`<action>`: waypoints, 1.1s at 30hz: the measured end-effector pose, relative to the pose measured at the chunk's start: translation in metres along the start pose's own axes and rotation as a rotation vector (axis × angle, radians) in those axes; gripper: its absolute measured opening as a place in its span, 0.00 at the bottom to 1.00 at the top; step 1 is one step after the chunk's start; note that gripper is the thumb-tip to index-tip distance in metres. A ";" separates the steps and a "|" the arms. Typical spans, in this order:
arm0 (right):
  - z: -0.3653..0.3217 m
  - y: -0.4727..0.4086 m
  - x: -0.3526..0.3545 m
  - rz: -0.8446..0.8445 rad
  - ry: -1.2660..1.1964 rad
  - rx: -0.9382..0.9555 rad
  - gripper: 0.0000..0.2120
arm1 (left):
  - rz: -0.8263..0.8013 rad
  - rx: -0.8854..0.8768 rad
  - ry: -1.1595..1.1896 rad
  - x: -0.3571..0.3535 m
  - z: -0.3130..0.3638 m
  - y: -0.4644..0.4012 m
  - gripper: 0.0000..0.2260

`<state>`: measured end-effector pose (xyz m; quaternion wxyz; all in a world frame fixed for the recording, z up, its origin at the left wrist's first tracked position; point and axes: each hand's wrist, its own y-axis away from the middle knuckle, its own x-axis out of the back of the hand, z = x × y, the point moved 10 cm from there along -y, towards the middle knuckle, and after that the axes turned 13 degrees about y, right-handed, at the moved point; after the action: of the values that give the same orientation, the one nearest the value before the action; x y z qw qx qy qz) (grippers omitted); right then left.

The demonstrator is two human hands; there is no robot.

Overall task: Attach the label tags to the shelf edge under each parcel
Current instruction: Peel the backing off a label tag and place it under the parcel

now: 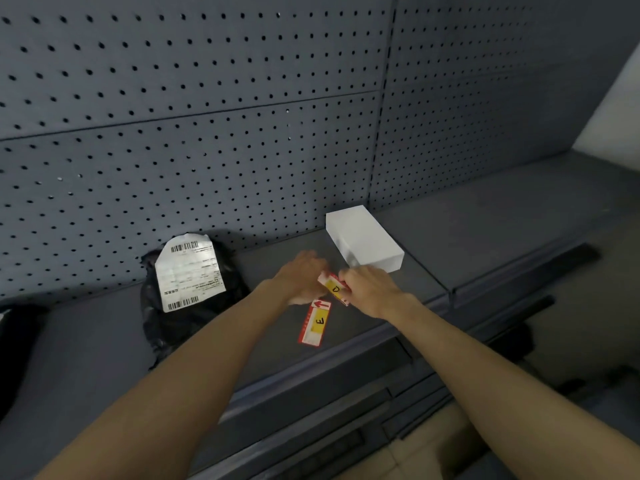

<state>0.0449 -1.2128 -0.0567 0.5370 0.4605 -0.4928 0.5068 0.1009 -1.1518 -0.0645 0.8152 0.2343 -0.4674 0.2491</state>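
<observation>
Head view: the tag marked D [335,289] is pinched between the left hand [302,278] and right hand [371,289], above the tag marked E [316,323] lying on the shelf [485,237]. Before it is pressed on, it is best squared to the shelf edge [346,344] below the white box [363,237].

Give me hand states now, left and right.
Left hand: closed on the D label tag.
Right hand: closed on the same D label tag.
</observation>
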 end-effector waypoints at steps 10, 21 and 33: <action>0.002 -0.003 0.002 -0.028 -0.104 -0.032 0.08 | -0.047 -0.104 -0.105 -0.002 0.018 -0.009 0.16; 0.009 -0.004 -0.006 -0.097 -0.217 -0.136 0.13 | -0.143 -0.117 -0.122 -0.005 0.018 -0.021 0.17; 0.010 -0.011 0.037 0.140 -0.226 -0.130 0.04 | -0.001 -0.028 0.201 0.041 -0.009 0.001 0.05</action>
<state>0.0556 -1.2204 -0.0187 0.4701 0.4435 -0.6129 0.4547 0.1244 -1.1373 -0.0323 0.8614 0.1970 -0.3863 0.2643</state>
